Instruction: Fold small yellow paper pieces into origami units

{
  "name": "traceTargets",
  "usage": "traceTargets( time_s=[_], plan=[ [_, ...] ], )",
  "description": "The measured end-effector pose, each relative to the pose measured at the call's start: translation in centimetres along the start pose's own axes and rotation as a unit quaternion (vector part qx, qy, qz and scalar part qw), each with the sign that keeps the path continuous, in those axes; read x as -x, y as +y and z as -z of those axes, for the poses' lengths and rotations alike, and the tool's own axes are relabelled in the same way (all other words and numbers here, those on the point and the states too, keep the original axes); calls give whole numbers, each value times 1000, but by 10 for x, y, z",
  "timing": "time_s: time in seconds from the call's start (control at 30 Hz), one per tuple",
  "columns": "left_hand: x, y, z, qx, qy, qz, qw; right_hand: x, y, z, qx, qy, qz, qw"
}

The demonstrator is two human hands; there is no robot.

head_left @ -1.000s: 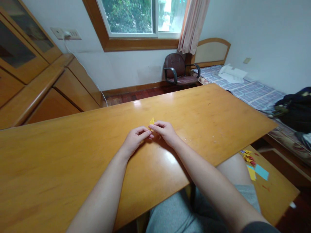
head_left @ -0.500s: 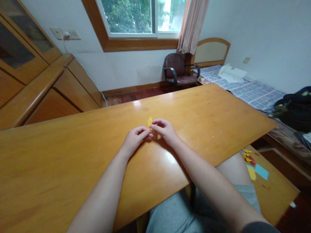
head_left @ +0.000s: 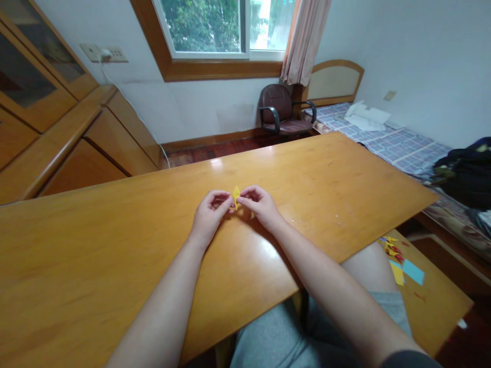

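A small yellow piece of folded paper point(head_left: 236, 196), diamond-shaped with pointed ends, is held upright just above the wooden table point(head_left: 126, 225). My left hand point(head_left: 211, 212) pinches its left edge between thumb and fingers. On the other side, my right hand point(head_left: 259, 205) grips the right edge, thumb in front and index finger behind. Both hands are closed, and the fingertips hide parts of the paper's sides.
To the lower right, a lower wooden surface point(head_left: 433, 306) holds several red and yellow folded papers point(head_left: 392, 249), a blue sheet point(head_left: 413, 272) and a yellow sheet point(head_left: 397, 273). A brown armchair point(head_left: 278, 110) and a bed point(head_left: 406, 143) stand beyond the table.
My left hand has moved up slightly from the paper's lower end to its left edge. The folded paper now shows as a fuller diamond, a little lower.
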State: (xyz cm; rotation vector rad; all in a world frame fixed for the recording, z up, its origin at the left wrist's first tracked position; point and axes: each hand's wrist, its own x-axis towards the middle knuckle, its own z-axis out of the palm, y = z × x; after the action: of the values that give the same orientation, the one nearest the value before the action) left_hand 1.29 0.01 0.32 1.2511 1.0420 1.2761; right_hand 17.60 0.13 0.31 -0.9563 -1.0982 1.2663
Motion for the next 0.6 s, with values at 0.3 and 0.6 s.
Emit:
traceTargets(
  time_s=[0.3,0.6],
  plan=[
    [-1,1,-4,-15,21,-34,999,-1,7,3,53,-19,34,998],
    [-2,1,-2,-31,25,-26,999,-3,12,2,55,-10,49,997]
  ],
)
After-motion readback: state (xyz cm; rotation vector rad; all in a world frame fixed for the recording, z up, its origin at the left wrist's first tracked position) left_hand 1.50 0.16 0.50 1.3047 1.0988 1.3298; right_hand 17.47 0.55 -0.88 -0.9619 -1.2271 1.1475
